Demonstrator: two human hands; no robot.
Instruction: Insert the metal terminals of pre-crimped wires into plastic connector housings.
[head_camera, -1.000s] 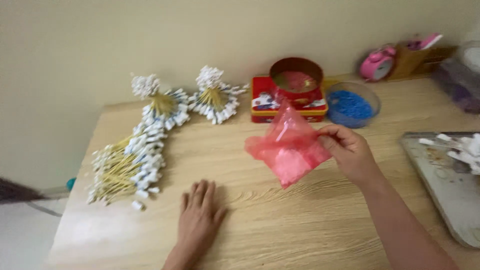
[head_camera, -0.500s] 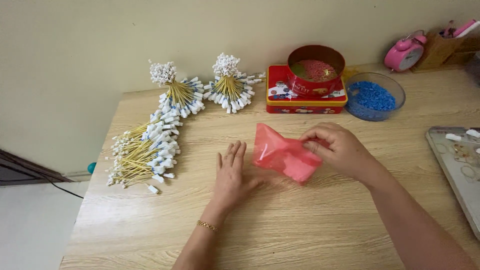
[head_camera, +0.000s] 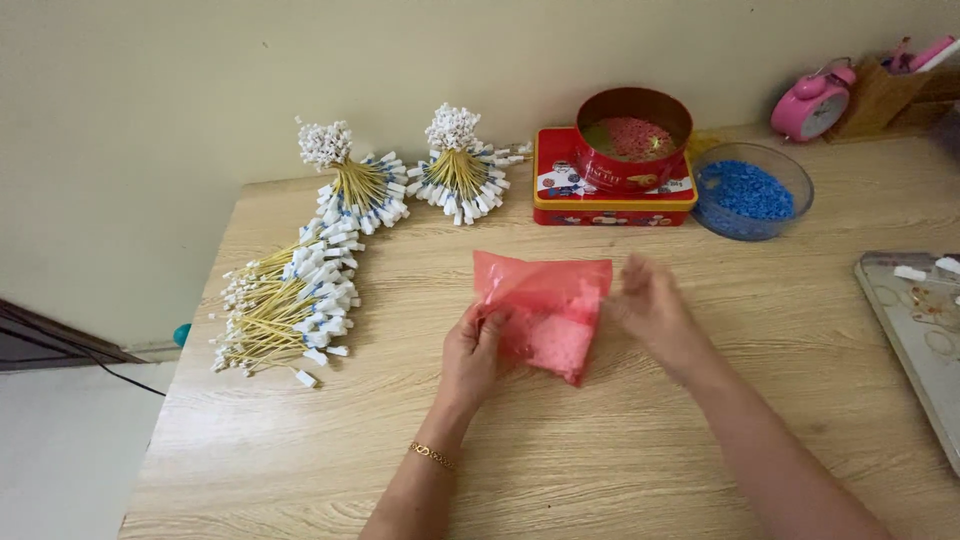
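The left hand lies on the wooden table with a thin gold bracelet on the wrist. Its fingers are closed on the left edge of a pink plastic bag, so this edge is pinched between thumb and fingers. The bag lies flat on the table, directly to the right of this hand, and it holds small pink beads (they gather in the lower part of the bag). The right hand is at the right edge of the same bag. It is blurred, so I cannot tell if its fingers grip the plastic or only touch it.

To the left of the left hand, a little apart, lies a big bundle of yellow sticks with white and blue tips. Further from the hands, near the wall, two more bundles of the same kind spread like fans. Beyond the bag stands a flat red tin box, and a round red tin with pink beads sits on top of it. Just right of the box is a glass bowl with blue beads. Far to the right of the right hand, a metal tray lies at the table edge. A pink alarm clock stands at the back.
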